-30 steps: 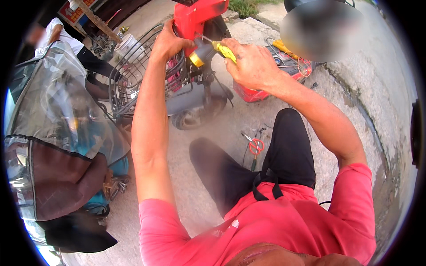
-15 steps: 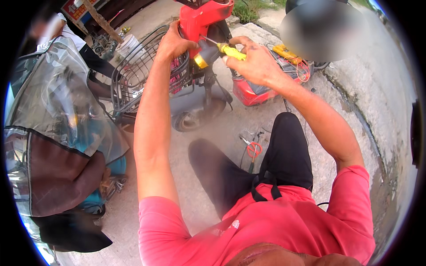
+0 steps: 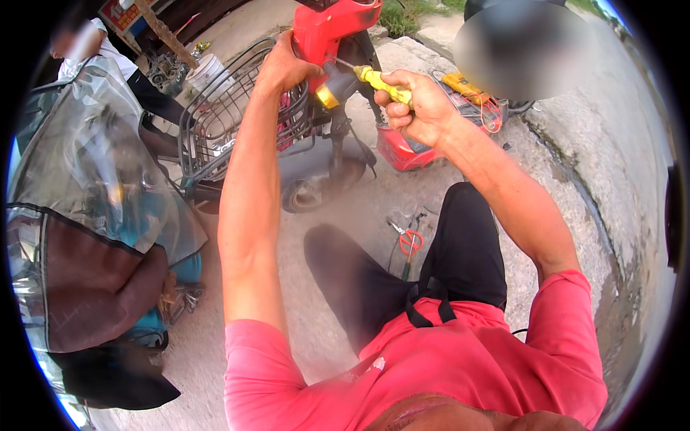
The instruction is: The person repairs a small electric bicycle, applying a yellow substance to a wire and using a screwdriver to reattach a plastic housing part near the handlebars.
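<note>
A screwdriver with a yellow handle [image 3: 375,77] is wrapped in the fingers of my right hand [image 3: 424,108]. Its thin shaft slants up to the left, and the tip meets the lower part of a red plastic scooter cover [image 3: 315,34]; any screw there is too small to make out. My left hand [image 3: 284,68] grips the cover's left edge, thumb in front and the other fingers partly hidden behind. Just under the tip sits a dark part with a yellow reflector [image 3: 327,97]. A wire basket [image 3: 215,122] hangs left of the cover.
Behind my right hand lies a red body panel [image 3: 402,151] with a yellow meter [image 3: 463,87] on it. Red-handled scissors [image 3: 410,242] rest on the ground between my legs. To the left stands a vehicle under a clear plastic cover [image 3: 86,136]. Beyond it is another person [image 3: 118,57].
My right hand has shifted slightly right and closed its fingers around the screwdriver handle, where they were looser before. My left hand stays on the red cover.
</note>
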Action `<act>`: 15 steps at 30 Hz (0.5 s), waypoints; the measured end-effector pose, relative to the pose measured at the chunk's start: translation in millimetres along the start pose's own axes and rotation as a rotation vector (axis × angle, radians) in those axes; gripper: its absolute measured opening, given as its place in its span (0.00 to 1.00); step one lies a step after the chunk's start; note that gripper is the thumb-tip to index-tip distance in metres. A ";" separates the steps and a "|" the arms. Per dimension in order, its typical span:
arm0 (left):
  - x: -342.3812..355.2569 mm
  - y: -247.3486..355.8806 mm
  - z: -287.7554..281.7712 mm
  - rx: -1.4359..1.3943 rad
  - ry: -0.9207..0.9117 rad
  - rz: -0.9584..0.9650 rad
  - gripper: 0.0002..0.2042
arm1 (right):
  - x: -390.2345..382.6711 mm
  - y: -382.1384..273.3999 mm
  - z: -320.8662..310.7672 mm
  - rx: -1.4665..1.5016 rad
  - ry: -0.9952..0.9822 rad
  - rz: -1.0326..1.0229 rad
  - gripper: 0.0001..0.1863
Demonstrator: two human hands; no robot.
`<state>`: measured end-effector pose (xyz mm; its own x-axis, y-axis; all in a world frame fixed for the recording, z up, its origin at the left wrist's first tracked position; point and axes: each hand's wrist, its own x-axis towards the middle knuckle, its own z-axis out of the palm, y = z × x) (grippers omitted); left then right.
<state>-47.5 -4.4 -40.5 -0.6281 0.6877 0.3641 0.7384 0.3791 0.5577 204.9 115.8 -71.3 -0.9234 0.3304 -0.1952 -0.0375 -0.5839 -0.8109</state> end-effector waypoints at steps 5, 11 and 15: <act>-2.5 5.3 -1.3 -0.012 0.020 -0.003 0.55 | -9.1 -14.5 9.1 -0.876 0.139 -0.257 0.23; -5.5 10.6 -5.9 -0.007 0.011 -0.021 0.56 | -29.6 -7.2 26.6 -1.587 0.182 -0.673 0.29; -6.1 7.3 -2.2 0.023 0.015 -0.018 0.56 | -27.1 -1.9 24.8 -1.380 0.160 -0.555 0.25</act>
<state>-38.7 -7.3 -37.0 -0.6446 0.6716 0.3652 0.7325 0.4058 0.5466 220.6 89.5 -50.8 -0.8590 0.3980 0.3219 0.1042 0.7516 -0.6513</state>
